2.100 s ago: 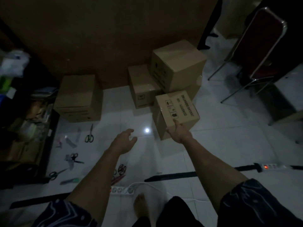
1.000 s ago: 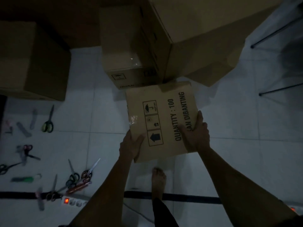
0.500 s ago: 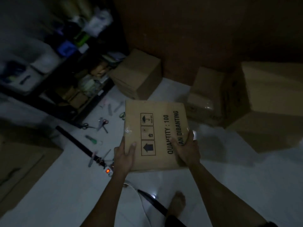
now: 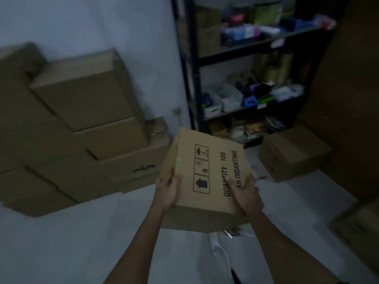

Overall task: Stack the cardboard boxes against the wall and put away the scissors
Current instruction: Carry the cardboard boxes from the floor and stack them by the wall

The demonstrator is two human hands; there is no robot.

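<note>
- Carton (image 4: pixel 207 173) printed "QUANTITY : 100" is held clear of the pale floor (image 4: pixel 82 242) between two hands, its printed face turned up toward the camera.
- The left hand (image 4: pixel 167 192) is curled round the box's left edge, thumb on top; the right hand (image 4: pixel 246 194) is clamped on the near right corner, fingers laid over the lettering. A hold on opposite sides is judged to keep the box level while it is carried.
- A stack of cardboard boxes (image 4: pixel 86 124) is seen piled in steps against the white wall (image 4: pixel 92 21) at left; it is judged to be the destination, since the carton is pointed toward it but kept well apart from it.
- Another box (image 4: pixel 293 152) is left on the floor beside the dark shelving unit (image 4: pixel 252 64), apart from the stack and presumably not yet dealt with.
- The shelves are crowded with tubs and small goods, too blurred to be named.
- A white cable (image 4: pixel 220 251) is seen trailing across the floor just under the carton, with a small metallic item beside it that cannot be made out; a trip risk is suggested.
- No scissors can be identified with certainty in this view.
</note>
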